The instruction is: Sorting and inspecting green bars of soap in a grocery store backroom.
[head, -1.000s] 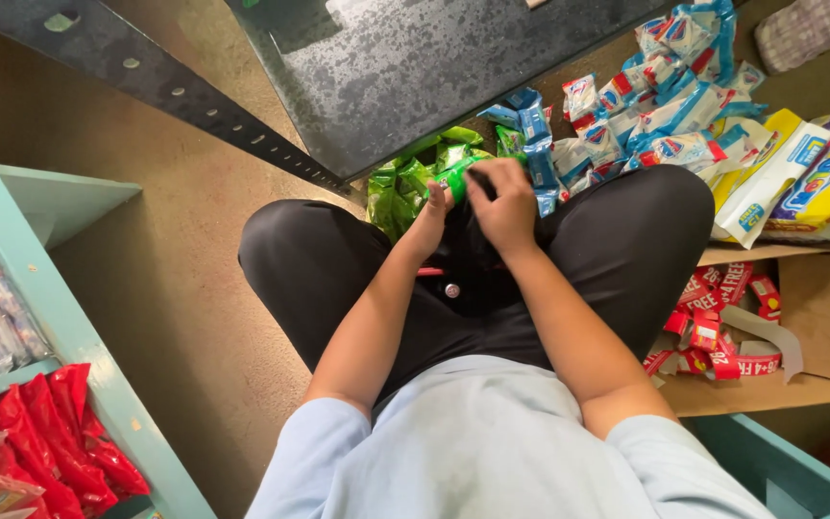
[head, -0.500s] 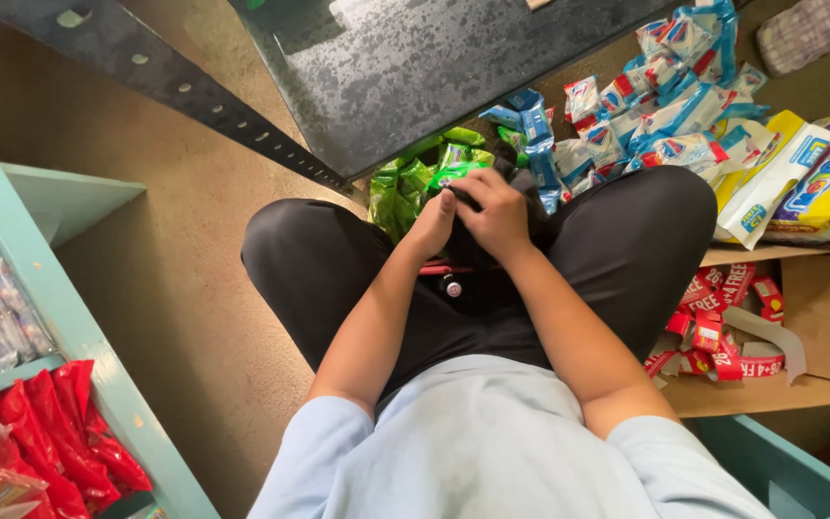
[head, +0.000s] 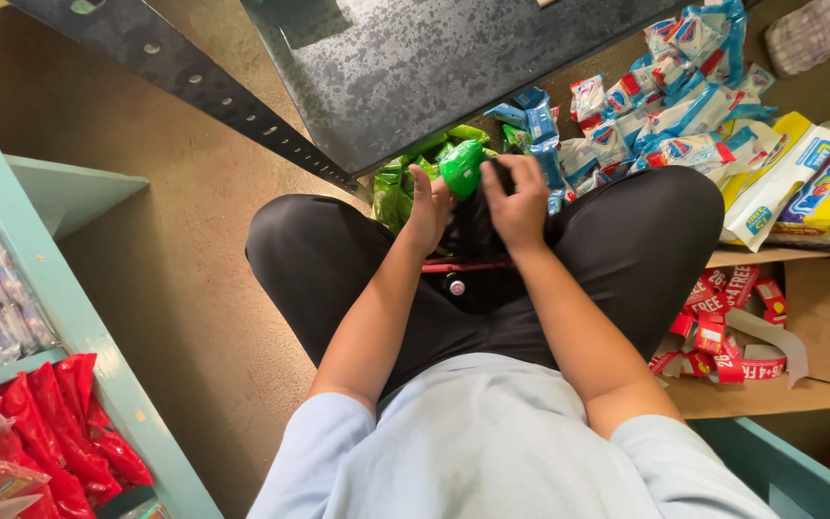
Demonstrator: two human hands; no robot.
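Green, shiny plastic snack packet (head: 461, 168) now sits higher, lifted from the lap, clamped in the left hand (head: 427, 207); the right hand (head: 516, 202), fingers curled, grips dark plastic beside it.

A: Where is free room showing around the left hand (head: 427, 205) and right hand (head: 518, 202)?

B: At nine o'clock, bare brown floor (head: 184, 269) is lying open between the black-trousered left knee (head: 309, 255) and the teal shelf unit (head: 69, 317).

A: And at twelve o'clock?

B: The dark speckled panel (head: 434, 58) is closing that side, with green packets (head: 415, 168) sitting just under its edge, touching the hands.

A: Two to three o'clock?

B: Blue-and-white packets (head: 665, 106) and yellow bags (head: 799, 183) are crowding the floor beyond the right knee (head: 646, 235).

A: Four o'clock?

B: A cardboard box (head: 818, 327) holding red packets (head: 722, 332) is blocking passage there.
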